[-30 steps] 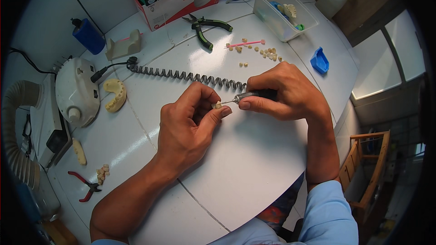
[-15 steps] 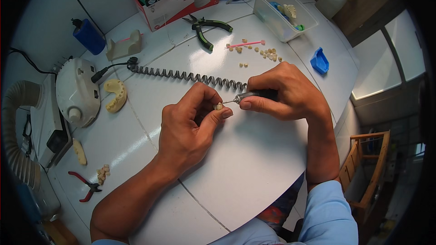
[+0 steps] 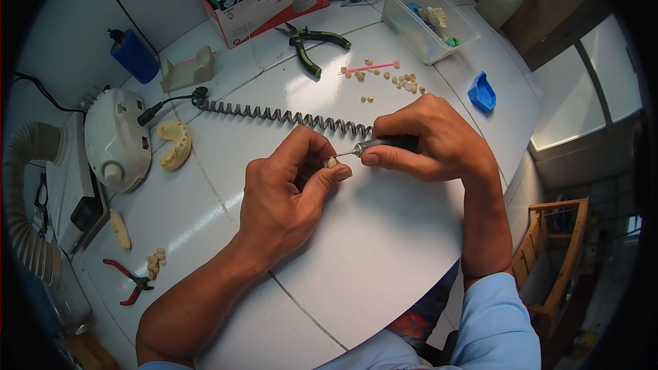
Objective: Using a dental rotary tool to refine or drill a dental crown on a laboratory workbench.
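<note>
Between thumb and fingertips, my left hand (image 3: 288, 195) pinches a small cream-coloured tooth (image 3: 331, 163) over the middle of the table. My right hand (image 3: 435, 140) is wrapped round the dark handpiece of a rotary tool (image 3: 387, 142). Its thin metal bit meets the tooth, or comes very close to it; the exact contact is too small to tell. From behind the handpiece a coiled black cord (image 3: 288, 115) stretches left to a white control unit (image 3: 118, 140) with a round knob.
Several loose teeth (image 3: 404, 81) and a pink stick (image 3: 370, 66) lie beyond my hands. Green-handled pliers (image 3: 312, 41), a mask box (image 3: 267, 7) and a clear tub (image 3: 428, 34) stand further back. Dental model (image 3: 176, 144), red-handled cutters (image 3: 129, 281) and another tooth pile (image 3: 156, 262) are at left.
The tooth has turned slightly in my left fingertips. Both hands and the rotary tool stay almost where they were.
</note>
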Action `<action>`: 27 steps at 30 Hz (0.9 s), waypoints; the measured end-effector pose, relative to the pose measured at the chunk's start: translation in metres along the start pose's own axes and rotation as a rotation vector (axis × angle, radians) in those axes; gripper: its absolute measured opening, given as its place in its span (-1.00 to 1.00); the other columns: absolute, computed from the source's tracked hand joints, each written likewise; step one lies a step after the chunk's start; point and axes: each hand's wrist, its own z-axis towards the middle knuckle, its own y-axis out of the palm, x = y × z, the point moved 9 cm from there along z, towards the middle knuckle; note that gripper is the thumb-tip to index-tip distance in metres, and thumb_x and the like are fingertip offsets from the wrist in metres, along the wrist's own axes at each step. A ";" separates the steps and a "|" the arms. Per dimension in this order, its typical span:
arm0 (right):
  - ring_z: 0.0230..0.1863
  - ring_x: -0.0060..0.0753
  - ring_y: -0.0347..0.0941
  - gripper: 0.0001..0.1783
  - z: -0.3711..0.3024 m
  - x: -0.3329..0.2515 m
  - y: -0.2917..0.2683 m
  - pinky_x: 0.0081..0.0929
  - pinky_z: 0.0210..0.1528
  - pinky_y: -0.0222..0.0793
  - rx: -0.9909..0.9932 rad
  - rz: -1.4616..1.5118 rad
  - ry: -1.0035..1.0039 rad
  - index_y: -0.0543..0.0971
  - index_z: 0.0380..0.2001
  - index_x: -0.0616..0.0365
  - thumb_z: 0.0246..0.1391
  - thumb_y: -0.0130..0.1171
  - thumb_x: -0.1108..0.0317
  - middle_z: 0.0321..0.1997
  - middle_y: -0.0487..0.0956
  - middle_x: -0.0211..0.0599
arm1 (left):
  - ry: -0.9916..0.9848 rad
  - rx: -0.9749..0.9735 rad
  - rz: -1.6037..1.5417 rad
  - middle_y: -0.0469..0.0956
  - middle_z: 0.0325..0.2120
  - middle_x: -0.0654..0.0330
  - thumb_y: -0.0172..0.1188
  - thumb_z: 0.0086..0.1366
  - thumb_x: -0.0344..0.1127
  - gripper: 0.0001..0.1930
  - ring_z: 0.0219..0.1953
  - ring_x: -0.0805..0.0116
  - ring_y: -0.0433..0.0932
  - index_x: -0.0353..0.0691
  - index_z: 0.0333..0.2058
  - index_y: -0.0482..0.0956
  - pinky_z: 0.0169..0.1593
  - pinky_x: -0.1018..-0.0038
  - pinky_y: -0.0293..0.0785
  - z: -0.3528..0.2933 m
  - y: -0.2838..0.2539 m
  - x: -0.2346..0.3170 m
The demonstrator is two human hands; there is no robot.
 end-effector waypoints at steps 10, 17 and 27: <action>-0.68 -0.16 0.41 -0.32 0.000 -0.002 0.000 -0.19 -0.52 0.25 -0.010 -0.002 -0.006 0.62 -0.62 0.08 0.30 0.38 -0.30 -0.75 0.45 -0.29 | 0.060 0.049 -0.019 0.73 -0.50 0.15 0.43 0.45 -0.43 -0.80 -0.41 0.48 0.74 -0.31 -0.20 0.53 -0.30 0.49 0.60 0.001 -0.002 -0.002; -0.67 -0.14 0.44 -0.33 0.000 -0.002 0.000 -0.18 -0.52 0.27 -0.013 0.000 -0.015 0.65 -0.60 0.08 0.31 0.37 -0.29 -0.74 0.47 -0.28 | 0.038 0.056 -0.040 0.72 -0.50 0.16 0.41 0.46 -0.45 -0.80 -0.42 0.50 0.72 -0.31 -0.21 0.51 -0.31 0.49 0.61 0.000 -0.002 0.000; -0.68 -0.14 0.44 -0.33 0.000 -0.003 0.001 -0.18 -0.52 0.27 -0.021 0.015 -0.005 0.66 -0.60 0.08 0.31 0.36 -0.29 -0.75 0.46 -0.27 | 0.001 0.024 -0.034 0.75 -0.43 0.21 0.40 0.52 -0.38 -0.83 -0.32 0.53 0.75 -0.25 -0.19 0.55 -0.21 0.58 0.61 0.000 -0.001 -0.001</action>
